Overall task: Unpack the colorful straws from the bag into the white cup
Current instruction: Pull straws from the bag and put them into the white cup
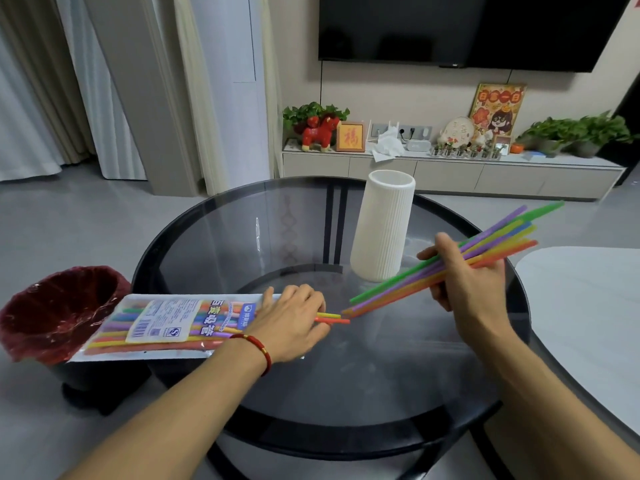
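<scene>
Right hand: your right hand point(465, 271) has a fanned bundle of colorful straws point(450, 261) clamped between thumb and curled fingers, up in the air over the right side of the glass table point(242, 237).
Bundle: green, purple, blue, yellow and orange, tilted, high ends out past the table's right edge, low ends dipping toward the table's middle, just short of the bag's mouth.
Left hand: your left hand point(294, 320) sits on the open end of the straw bag point(166, 327), fingers curled down over it, gripping it against the tabletop; a red bracelet point(258, 348) rings that wrist.
Bag: it lies flat across the left edge of the table, its far end hanging out over the red-lined bin point(59, 306); plenty of straws show inside, and a yellow and a red tip point(332, 318) poke out past your fingers.
White cup: the ribbed white cup point(381, 230) stands upright toward the far right of the table, just beside the raised bundle, apart from it; you cannot tell from here what is inside it.
</scene>
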`<state>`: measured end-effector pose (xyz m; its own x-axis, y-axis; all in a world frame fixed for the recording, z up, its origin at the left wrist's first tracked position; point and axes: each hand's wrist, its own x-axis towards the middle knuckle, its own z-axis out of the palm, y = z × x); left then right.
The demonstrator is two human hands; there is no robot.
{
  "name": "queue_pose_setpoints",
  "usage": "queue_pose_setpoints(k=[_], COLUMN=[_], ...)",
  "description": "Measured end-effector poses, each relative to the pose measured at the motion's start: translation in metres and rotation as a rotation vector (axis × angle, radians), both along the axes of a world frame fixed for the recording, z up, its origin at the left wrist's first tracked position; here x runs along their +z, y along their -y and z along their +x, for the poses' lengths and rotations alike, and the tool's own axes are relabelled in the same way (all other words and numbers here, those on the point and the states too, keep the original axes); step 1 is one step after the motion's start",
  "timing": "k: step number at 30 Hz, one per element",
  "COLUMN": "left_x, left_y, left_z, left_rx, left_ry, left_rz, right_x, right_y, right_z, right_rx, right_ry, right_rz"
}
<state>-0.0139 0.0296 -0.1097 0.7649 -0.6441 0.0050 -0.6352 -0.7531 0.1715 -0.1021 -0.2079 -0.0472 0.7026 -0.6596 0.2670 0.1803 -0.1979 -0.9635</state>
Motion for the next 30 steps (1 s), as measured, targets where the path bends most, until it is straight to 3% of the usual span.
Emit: queue_pose_setpoints(k=[6, 10, 13, 17, 20, 26, 30], left_x=[0.002, 0.001, -0.002, -0.004, -0.005, -0.007, -0.004], left_y=[0.004, 0.005, 0.006, 0.007, 0.007, 0.014, 0.020], left_z=[-0.006, -0.009, -0.009, -0.009, -0.009, -0.010, -0.014], left_rx=[-0.022, -0.011, -0.005, -0.009, -0.006, -0.028, -0.038], left_ry=[0.021, 0.026, 0.039, 0.035, 0.026, 0.011, 0.020], left_rz=[0.065, 0.081, 0.081, 0.071, 0.069, -0.062, -0.097], right_x=[0.059, 0.050, 0.026, 0.022, 0.016, 0.003, -0.001], right_y=[0.006, -0.008, -0.014, -0.008, -0.008, 0.013, 0.022], right_z=[0.000, 0.021, 0.026, 0.028, 0.025, 0.016, 0.003], right_rx=[-0.076, 0.020, 0.085, 0.041, 0.051, 0.003, -0.043], right_ry=[-0.022, -0.287, -0.379, -0.309, -0.363, -0.354, -0.198], right_rz=[-0.519, -0.822, -0.811, -0.706, -0.621, -0.498, -0.204])
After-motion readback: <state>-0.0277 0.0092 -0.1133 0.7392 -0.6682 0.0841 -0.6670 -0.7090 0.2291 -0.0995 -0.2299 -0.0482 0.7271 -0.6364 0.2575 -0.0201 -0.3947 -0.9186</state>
